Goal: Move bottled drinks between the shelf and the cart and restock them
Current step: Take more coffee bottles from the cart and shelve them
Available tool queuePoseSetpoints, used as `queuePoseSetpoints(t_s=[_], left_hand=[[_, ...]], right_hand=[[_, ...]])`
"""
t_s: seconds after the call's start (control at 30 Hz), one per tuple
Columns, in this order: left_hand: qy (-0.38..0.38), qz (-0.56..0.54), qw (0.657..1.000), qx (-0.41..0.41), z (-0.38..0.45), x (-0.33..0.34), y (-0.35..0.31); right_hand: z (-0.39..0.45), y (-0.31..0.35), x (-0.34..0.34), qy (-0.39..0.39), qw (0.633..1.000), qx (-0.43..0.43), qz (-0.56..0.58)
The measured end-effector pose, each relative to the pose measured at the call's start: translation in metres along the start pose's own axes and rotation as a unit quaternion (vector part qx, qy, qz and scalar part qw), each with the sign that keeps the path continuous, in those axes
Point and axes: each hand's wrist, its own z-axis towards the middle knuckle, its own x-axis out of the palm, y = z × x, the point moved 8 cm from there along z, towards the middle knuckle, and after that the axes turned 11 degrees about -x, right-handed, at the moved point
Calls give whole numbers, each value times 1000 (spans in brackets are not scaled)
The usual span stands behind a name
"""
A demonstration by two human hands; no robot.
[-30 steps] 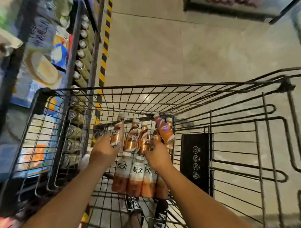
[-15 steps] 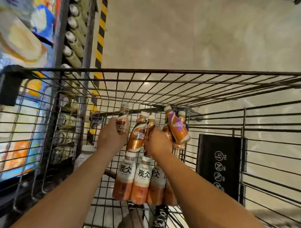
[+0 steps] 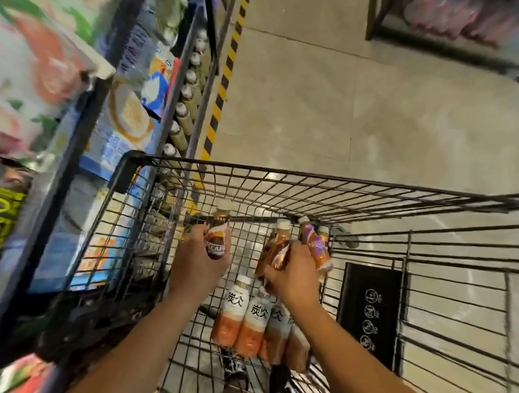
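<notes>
Left of both hands, beyond the wire wall of the cart (image 3: pixel 127 250), stands the shelf (image 3: pixel 179 111); we judge that the coming move turns on this, since the bottles must travel leftward and up out of the basket; our left hand (image 3: pixel 195 263) is the nearer to it. Our left hand is closed around one dark-labelled bottle (image 3: pixel 217 239), long axis near upright, cap away from us; our right hand (image 3: pixel 293 275) is clenched on a cluster of bottles (image 3: pixel 280 250), including a purple-labelled bottle (image 3: pixel 314 246) that leans right, caps tilted away from us; how many it grips we cannot tell. Below the hands, toward us, a row of white-and-orange bottles (image 3: pixel 242 316) lies in the cart, touching one another; both forearms reach forward over the basket, wrists roughly level.
</notes>
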Motion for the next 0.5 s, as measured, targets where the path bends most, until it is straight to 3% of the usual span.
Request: queuePoseSetpoints(t_s=[0.23,0.5], left_hand=[[-71,-89,993,25,-85,-99,-46],[-214,-168,959,78,-221,-241,-100]], right_hand=[[-54,110,-100,-56,987,-135,63],[-144,238,-226,-108,950,-280,88]])
